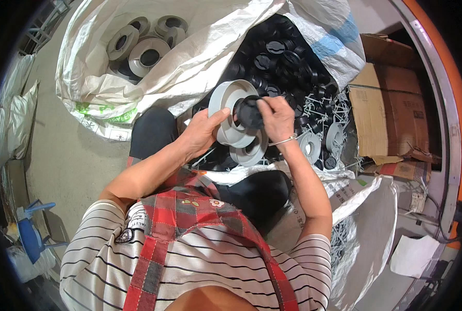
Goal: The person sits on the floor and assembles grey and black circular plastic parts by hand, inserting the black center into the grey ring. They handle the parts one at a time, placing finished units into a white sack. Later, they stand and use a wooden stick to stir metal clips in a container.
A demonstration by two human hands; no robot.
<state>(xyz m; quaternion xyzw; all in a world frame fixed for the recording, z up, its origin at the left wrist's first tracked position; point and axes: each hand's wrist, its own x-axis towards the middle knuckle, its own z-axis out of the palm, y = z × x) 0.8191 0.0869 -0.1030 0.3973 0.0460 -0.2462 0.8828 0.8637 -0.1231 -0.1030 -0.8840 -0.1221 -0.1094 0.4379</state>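
Note:
Between my hands is a light grey plastic ring-shaped part (225, 98) with a round hole in its middle. My left hand (204, 132) grips its near left rim, thumb on top. A round black plastic cap (250, 112) is pinched in my right hand (277, 118) at the right side of the grey part, by the hole. Whether the cap touches the hole's edge I cannot tell. Just below, another grey ring (249, 150) lies on the pile of black caps (288, 62), which fills an opened white woven sack beyond my hands.
Several grey rings (149, 56) lie in a white woven sack (94, 88) at the far left. Grey rings (334, 136) and pale plastic sticks (314, 106) are at the pile's right. Cardboard boxes (391, 111) stand right; another sack (368, 223) lies near right. A blue stool (30, 238) is at left.

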